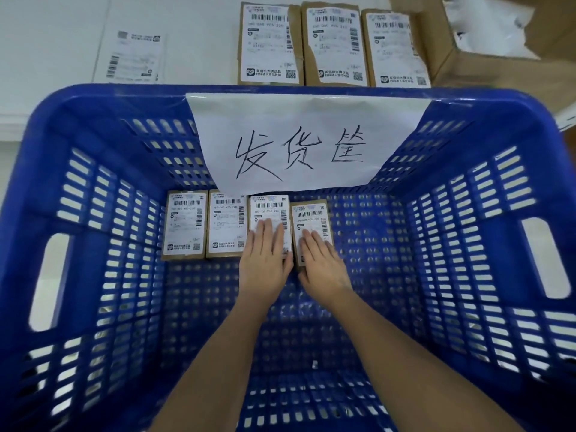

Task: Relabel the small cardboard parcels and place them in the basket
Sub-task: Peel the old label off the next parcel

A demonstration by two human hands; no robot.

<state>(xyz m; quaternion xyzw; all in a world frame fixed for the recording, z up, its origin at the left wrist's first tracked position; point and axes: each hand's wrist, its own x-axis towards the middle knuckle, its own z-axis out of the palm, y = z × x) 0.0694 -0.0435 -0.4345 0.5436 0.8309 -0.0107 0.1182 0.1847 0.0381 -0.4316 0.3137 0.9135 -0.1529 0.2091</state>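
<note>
Pressing flat-palmed, the left hand (265,260) lies on the third parcel (269,224) and the right hand (321,263) on the fourth parcel (311,229), fingers straight, each grip released rather than clenched. Both sit on the floor of the blue basket (78,126), in a row with two more parcels (185,224) against the far wall, likely being squared into line. Floor to the right and toward the person lies open. Three labelled parcels (269,43) wait on the counter (46,42) beyond the rim.
</note>
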